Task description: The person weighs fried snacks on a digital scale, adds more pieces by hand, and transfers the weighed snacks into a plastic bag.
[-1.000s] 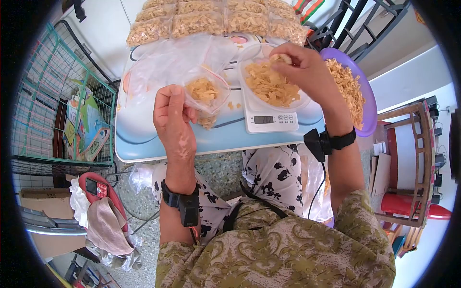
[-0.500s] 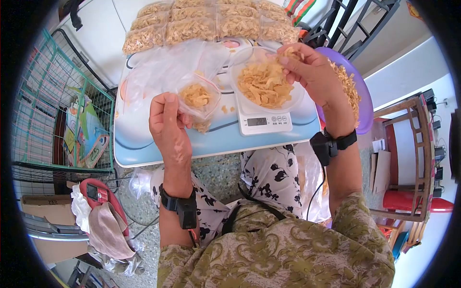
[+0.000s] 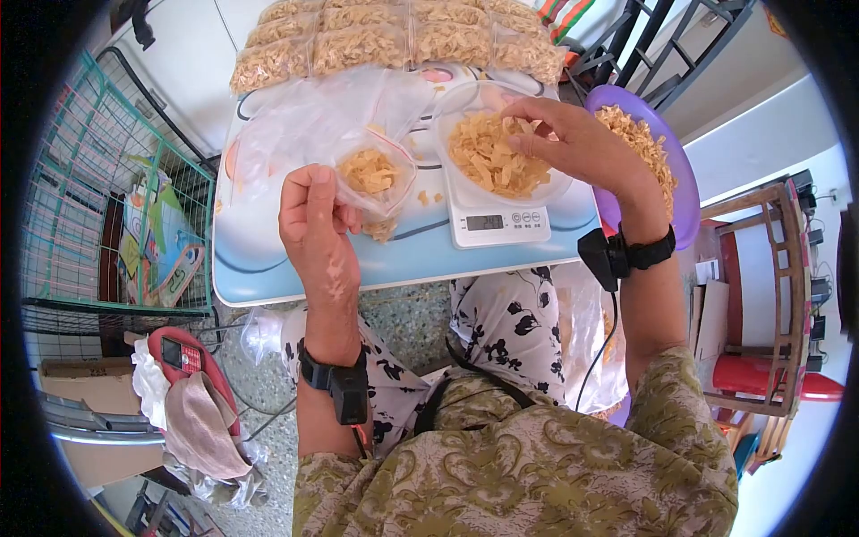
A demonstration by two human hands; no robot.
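Fingers of the left hand are folded shut around the near edge of a small clear bag, pinching its mouth so that it hangs open above the table. The bag is partly filled with pale yellow chips, and it sits left of the scale and close to it. A few loose chips lie on the table just under and beside the bag. The right hand reaches in from the right over the clear bowl that stands on the scale; its fingers are curved downward with the tips resting in the heap of chips. Whether they have closed on any pieces cannot be told from this view. The scale's display faces the person at the near side, but its digits are too small to read. To the right of the scale, partly under the right forearm, a purple basin holds more of the same chips. Along the far edge of the table lies a row of filled, sealed bags, and between them and the small bag is a loose pile of empty clear bags. Both wrists carry black bands. Off the table to the left stands a green wire rack, and on the floor at the near left lie a red phone and a crumpled cloth.
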